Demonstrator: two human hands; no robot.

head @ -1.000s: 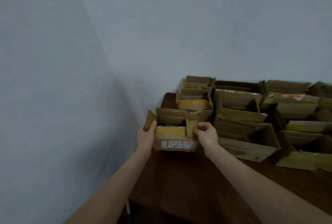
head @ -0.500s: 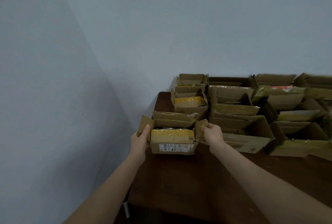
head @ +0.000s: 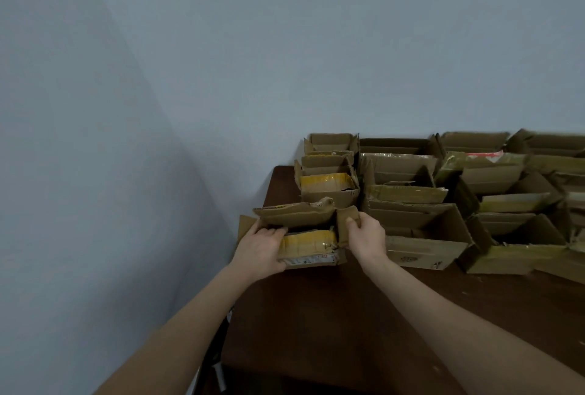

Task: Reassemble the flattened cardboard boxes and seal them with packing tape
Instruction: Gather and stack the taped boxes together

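A small open cardboard box [head: 308, 253] with yellow tape and a white label sits at the near left corner of the dark wooden table [head: 348, 315]. My left hand [head: 261, 247] grips its front left side, with the fingers curled over the taped front flap into the box. My right hand [head: 367, 238] pinches the box's right side flap [head: 345, 220] and holds it upright. The back flap [head: 294, 212] stands up and the left flap [head: 246, 227] sticks out sideways. No tape roll is in view.
Several other open cardboard boxes [head: 418, 230] stand in rows behind and to the right, up to the blue-grey wall [head: 285, 62]. Another wall runs close along the table's left edge. Bare tabletop lies in front of the boxes.
My left hand has shifted from the left flap onto the box's front, with fingers over the taped flap. My right hand keeps the right flap. The camera has tilted a little.
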